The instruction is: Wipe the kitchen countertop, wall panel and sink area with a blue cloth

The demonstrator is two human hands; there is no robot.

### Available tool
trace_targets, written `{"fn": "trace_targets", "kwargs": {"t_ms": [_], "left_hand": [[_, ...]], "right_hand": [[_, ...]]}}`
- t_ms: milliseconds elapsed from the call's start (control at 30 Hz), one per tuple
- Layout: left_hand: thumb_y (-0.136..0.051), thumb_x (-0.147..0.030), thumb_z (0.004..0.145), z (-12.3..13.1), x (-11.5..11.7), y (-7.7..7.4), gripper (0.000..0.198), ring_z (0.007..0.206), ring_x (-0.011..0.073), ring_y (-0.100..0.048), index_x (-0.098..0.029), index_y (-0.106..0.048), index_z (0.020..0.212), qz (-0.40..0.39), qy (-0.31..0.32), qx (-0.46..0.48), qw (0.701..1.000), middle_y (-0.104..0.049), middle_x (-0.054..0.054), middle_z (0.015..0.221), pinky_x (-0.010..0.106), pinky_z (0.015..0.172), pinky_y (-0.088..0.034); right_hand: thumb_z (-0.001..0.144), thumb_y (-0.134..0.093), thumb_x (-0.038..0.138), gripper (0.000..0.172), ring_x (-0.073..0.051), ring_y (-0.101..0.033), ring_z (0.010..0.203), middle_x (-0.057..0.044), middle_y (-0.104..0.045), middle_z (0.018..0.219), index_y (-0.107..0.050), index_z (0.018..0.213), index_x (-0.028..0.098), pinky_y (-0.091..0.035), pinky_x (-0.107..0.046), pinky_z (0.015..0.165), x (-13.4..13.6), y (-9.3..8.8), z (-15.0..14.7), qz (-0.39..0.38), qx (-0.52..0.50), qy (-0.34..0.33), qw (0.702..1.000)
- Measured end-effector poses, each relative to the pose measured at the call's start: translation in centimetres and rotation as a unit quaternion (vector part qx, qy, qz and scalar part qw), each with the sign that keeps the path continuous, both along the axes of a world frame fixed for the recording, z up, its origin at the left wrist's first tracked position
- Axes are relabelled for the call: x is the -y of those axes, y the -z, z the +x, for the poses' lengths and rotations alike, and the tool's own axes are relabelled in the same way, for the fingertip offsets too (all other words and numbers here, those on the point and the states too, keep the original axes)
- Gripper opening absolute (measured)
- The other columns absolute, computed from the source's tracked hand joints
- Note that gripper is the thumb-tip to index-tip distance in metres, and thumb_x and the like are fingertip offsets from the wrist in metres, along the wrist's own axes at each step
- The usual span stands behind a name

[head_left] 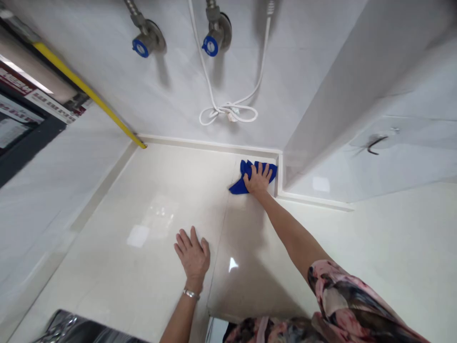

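My right hand [258,179] presses down on a crumpled blue cloth [238,186], with its fingers spread across the fabric. Cloth and hand are at the back of a glossy cream countertop [143,190], close to the inner corner by the raised edging. Part of the cloth is hidden beneath my palm. Lower and to the left, my left hand [193,255] is open on the countertop with nothing in it. A silver bracelet [192,294] circles that wrist.
Two blue-handled valves [140,47] and a bundled white cord [228,109] are on the back wall. A yellow pipe [89,93] slants down at left, beside a dark-framed unit [32,119]. A hook [374,144] sticks to the right wall. A dark glossy surface [89,332] shows bottom left.
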State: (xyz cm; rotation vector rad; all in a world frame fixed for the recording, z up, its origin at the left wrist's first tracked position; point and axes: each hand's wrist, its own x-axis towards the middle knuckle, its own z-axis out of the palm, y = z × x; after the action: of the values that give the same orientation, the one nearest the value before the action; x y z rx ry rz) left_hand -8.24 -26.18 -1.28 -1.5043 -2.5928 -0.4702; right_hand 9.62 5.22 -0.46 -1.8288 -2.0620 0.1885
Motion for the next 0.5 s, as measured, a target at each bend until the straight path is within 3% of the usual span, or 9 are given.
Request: {"fn": "trace_targets", "kwargs": {"t_ms": [233,367,433,500], "left_hand": [[-0.043,-0.033,0.102,-0.1,0.0,0.1,0.060,0.157,0.0391,-0.008,-0.010,-0.035,0.156,-0.006,0.002,0.013,1.000,-0.017,0.024,0.167,0.065,0.126,-0.016],[-0.044,-0.033,0.102,-0.1,0.0,-0.1,0.060,0.157,0.0399,-0.009,-0.010,-0.035,0.156,-0.013,0.004,0.005,1.000,-0.017,0.025,0.167,0.065,0.125,-0.017],[-0.044,-0.033,0.102,0.0,-0.1,-0.2,0.060,0.157,0.0398,-0.009,-0.010,-0.035,0.156,-0.014,0.003,0.003,1.000,-0.017,0.025,0.167,0.065,0.125,-0.017],[-0.044,-0.032,0.102,0.0,-0.1,-0.3,0.059,0.157,0.0399,-0.009,-0.010,-0.036,0.156,-0.017,0.002,0.001,1.000,-0.018,0.026,0.166,0.066,0.125,-0.018]], "right_hand": [[0.094,-0.039,0.048,0.064,-0.053,-0.015,0.150,-0.026,-0.037,0.159,-0.049,0.147,0.012,-0.012,-0.082,0.111,-3.8,-0.2,-1.7,-0.010,0.006,0.036,0.999],[0.093,-0.039,0.048,0.067,-0.056,-0.018,0.148,-0.030,-0.037,0.156,-0.046,0.148,0.009,-0.013,-0.084,0.107,-4.5,-0.3,-3.0,-0.020,0.024,0.050,0.998],[0.094,-0.039,0.048,0.068,-0.055,-0.018,0.148,-0.029,-0.036,0.157,-0.045,0.149,0.009,-0.013,-0.082,0.108,-4.3,-0.4,-4.2,-0.021,0.028,0.035,0.999],[0.094,-0.039,0.049,0.067,-0.053,-0.018,0.149,-0.025,-0.037,0.158,-0.045,0.149,0.011,-0.014,-0.078,0.112,-4.1,-0.5,-5.5,-0.022,0.037,-0.026,0.999]]}}
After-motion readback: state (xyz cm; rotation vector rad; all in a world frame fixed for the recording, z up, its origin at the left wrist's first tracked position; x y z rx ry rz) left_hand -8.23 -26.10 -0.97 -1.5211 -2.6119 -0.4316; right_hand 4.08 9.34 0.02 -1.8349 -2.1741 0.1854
